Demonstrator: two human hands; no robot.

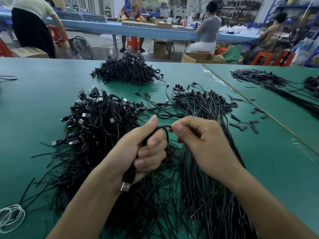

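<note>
My left hand [146, 149] grips a folded black USB cable [128, 176]; its metal plug [125, 187] sticks out below my palm and a loop of it arcs over my fingers. My right hand [198, 140] pinches the top of that loop [165, 127] between thumb and curled fingers. Both hands hover above a spread of loose black cables [198, 195] on the green table [34, 109].
A heap of coiled USB cables [101, 118] lies to the left, another pile [127, 71] farther back, a third [198, 100] to the right. Small black strips [253, 121] and a white cord [10, 218] lie around. People work at a blue bench [138, 30] behind.
</note>
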